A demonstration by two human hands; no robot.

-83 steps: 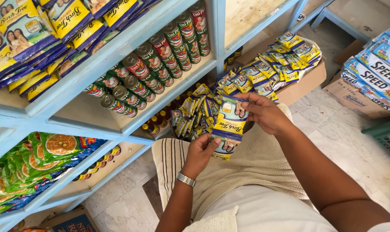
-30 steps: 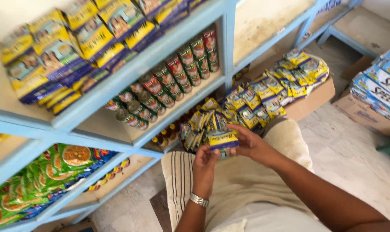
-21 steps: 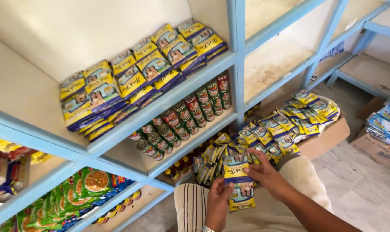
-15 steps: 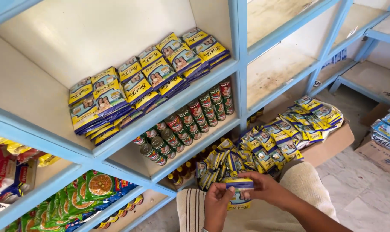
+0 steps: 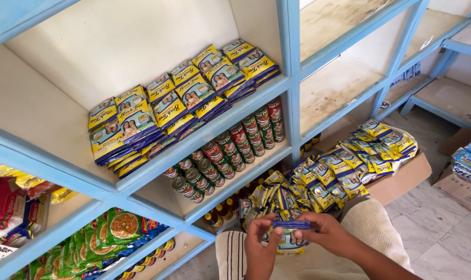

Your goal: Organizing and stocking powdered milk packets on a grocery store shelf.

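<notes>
**Packet stack pinched flat between both hands, low in front of the shelves**

Packet stack [image 5: 291, 231] (yellow and blue sachets, seen edge-on from above) sits right at the bottom of the view, held level over the person's lap. Its long axis runs left to right, so the blue top edge reads as a thin horizontal bar. The left hand [image 5: 260, 250] grips the left end, fingers curled closed around it, and the right hand [image 5: 328, 234] is closed on the right end, thumb on top. Both hands are on it, so neither is really "nearer".

Relative to the hands, the matching packets on the upper shelf [image 5: 173, 111] lie up and to the left, well apart from the stack. They lie there in overlapping rows, about 2 deep.

What's in what:
- the shelf below holds rows of red-labelled cans [image 5: 225, 153] lying on their sides
- the bottom shelf at the left has green noodle packs [image 5: 98, 241]
- a cardboard box [image 5: 404, 179] to the right is heaped with more of the same yellow-blue packets, spilling towards the person's knee
- the shelf bays [image 5: 339, 85] further right look bare

A beige cloth [image 5: 370, 228] covers the lap under the hands.
</notes>
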